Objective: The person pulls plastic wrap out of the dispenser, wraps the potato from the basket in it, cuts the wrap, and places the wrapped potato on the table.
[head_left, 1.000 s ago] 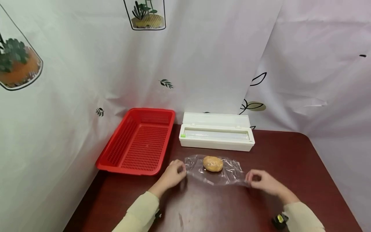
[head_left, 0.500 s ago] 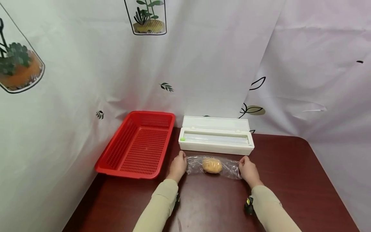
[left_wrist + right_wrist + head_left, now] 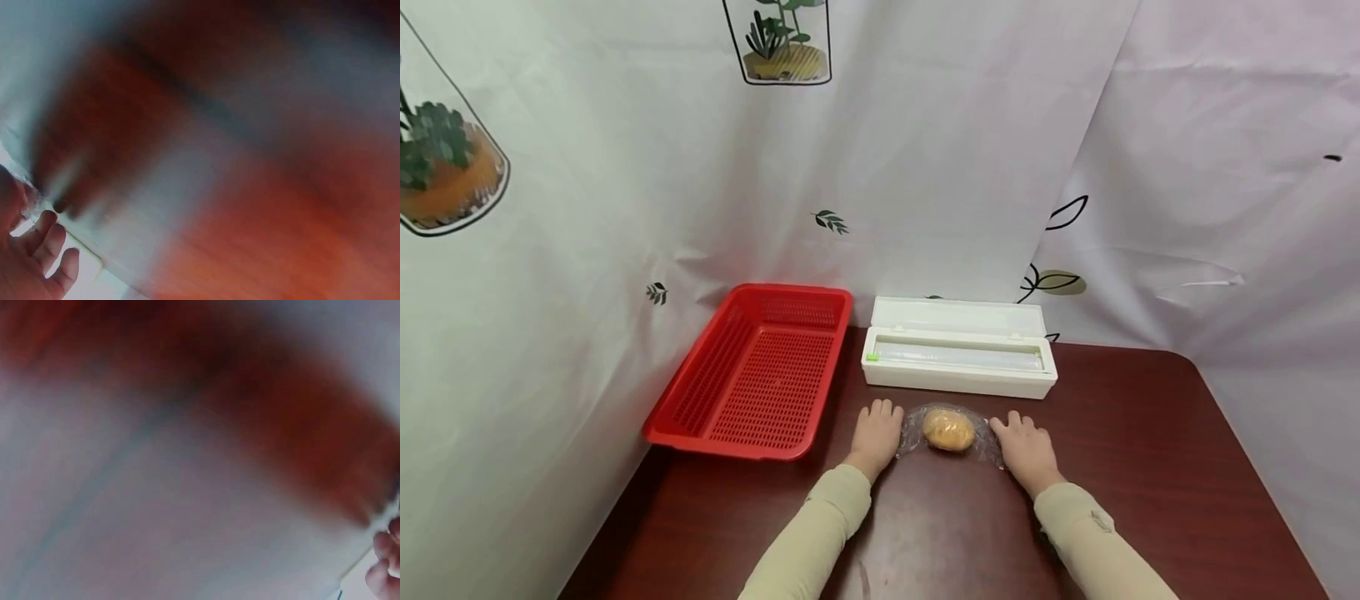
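A tan oval potato (image 3: 948,429) lies on the table, covered by clear cling film (image 3: 912,431) whose ends spread out to both sides. At the film's left end my left hand (image 3: 877,435) lies palm down, its fingers apart and pointing forward. My right hand (image 3: 1025,450) touches the opposite end, fingers spread, thumb toward the potato. The left wrist view catches my left fingers (image 3: 53,250) slightly bent and separated, with a bit of film by the thumb. Only some right fingers (image 3: 382,562) enter the right wrist view's corner. Both wrist views are mostly blurred.
Behind the potato stands a white cling film dispenser (image 3: 958,379), lid raised, with a roll inside and a green slider at its left. A red perforated basket (image 3: 730,450) is at the back left of the dark red table (image 3: 955,533). A printed curtain (image 3: 947,167) hangs behind.
My hands came inward from wide apart, first pinching the film's ends, now lying flatter with fingers spread. The film has become narrower around the potato, which stays in place.
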A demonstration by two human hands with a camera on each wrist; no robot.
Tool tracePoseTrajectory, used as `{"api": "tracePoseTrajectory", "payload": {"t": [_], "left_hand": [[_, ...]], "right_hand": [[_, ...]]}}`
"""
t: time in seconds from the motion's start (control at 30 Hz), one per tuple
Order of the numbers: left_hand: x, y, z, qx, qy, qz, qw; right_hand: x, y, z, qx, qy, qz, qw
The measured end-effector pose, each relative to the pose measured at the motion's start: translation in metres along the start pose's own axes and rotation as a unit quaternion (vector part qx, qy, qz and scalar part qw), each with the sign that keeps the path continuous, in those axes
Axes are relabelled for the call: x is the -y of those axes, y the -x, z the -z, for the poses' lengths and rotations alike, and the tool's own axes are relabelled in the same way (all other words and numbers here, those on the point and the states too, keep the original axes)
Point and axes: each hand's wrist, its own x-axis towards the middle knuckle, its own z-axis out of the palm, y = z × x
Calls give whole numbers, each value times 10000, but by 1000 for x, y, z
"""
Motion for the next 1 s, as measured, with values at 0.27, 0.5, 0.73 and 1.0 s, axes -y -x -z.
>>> {"api": "tracePoseTrajectory", "payload": {"t": [0.27, 0.5, 0.73, 1.0], "left_hand": [[6, 7, 32, -382, 2417, 951, 9649], [-9, 29, 52, 1522, 3939, 110, 9064], [-16, 33, 43, 1676, 4592, 135, 8723], [-36, 22, 37, 1621, 4961, 386, 8521]], "right_hand": [[-20, 6, 25, -330, -2824, -428, 9578], [-11, 40, 29, 251, -2383, 801, 9675], [10, 93, 20, -459, -1008, 2463, 9628], [35, 101, 8, -1760, -465, 3631, 9138]]}}
